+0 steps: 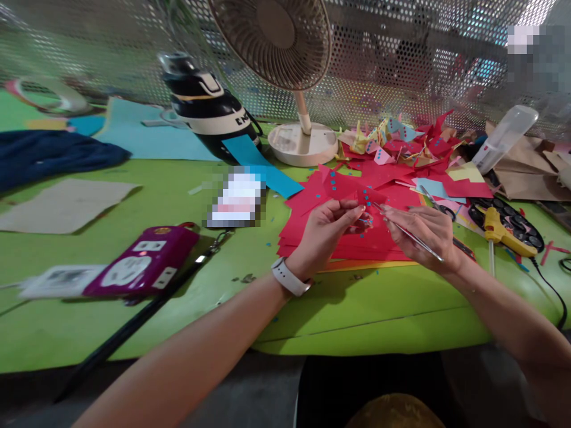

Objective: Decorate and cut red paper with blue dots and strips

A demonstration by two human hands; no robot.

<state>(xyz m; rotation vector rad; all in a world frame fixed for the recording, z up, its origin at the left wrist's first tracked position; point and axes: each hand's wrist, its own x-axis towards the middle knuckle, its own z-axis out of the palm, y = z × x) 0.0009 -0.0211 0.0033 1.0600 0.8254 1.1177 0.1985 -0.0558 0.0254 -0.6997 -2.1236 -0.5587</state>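
My left hand, with a white watch band on the wrist, has thumb and fingers pinched together over red paper sheets. What lies in that pinch is too small to make out; light blue bits show just below the fingertips. From the right, my right hand grips slim metal tweezers, their tip close to the left fingertips. Small blue paper squares dot the red paper behind the hands. A long blue paper strip lies to the left of the stack.
Behind stand a fan and a black-and-white bottle. Paper scraps pile at the back. To the right lie scissors and a yellow glue gun. Leftward are a phone and a purple power strip.
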